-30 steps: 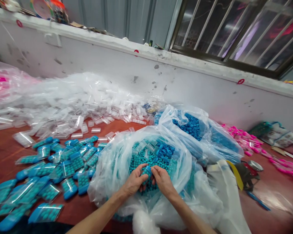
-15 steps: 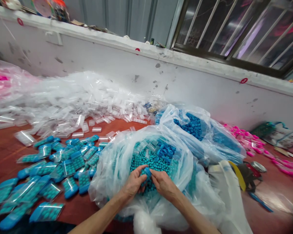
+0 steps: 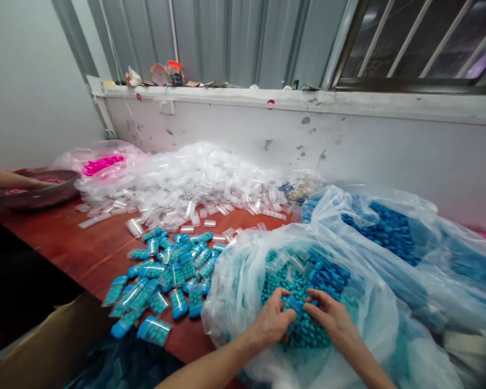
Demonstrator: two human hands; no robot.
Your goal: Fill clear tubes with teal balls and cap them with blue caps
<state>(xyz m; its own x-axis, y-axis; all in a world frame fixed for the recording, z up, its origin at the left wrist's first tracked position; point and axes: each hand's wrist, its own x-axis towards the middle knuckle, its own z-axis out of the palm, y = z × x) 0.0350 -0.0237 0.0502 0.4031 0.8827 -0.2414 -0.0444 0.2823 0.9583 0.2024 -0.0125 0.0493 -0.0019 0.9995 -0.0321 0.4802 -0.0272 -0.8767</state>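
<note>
Over an open plastic bag [image 3: 235, 281] of teal beads [image 3: 308, 332], my left hand [image 3: 273, 319] grips a small container with a blue cap [image 3: 294, 304]; its lower part is hidden by the fingers. Just to the right is my right hand [image 3: 332, 316], thumb and forefinger apart, close to the cap. Loose blue caps [image 3: 328, 275] and a few clear empty containers [image 3: 294, 262] lie on the beads. Left of the bag, several bead-filled containers with blue caps [image 3: 178, 275] are heaped on the red table [image 3: 101, 237].
A large pile of clear empty containers [image 3: 202, 173] lies along the wall. Another bag [image 3: 437, 216] holds blue caps at right. At far left, another person's arm [image 3: 12, 179] reaches into a basin [image 3: 36, 200] beside a bag of pink pieces [image 3: 103, 165]. A cardboard box [image 3: 52, 335] stands below the table edge.
The view has swung left, bringing the basin, the other person's arm and the cardboard box into sight. My right hand has come away from the blue cap; the left keeps its grip.
</note>
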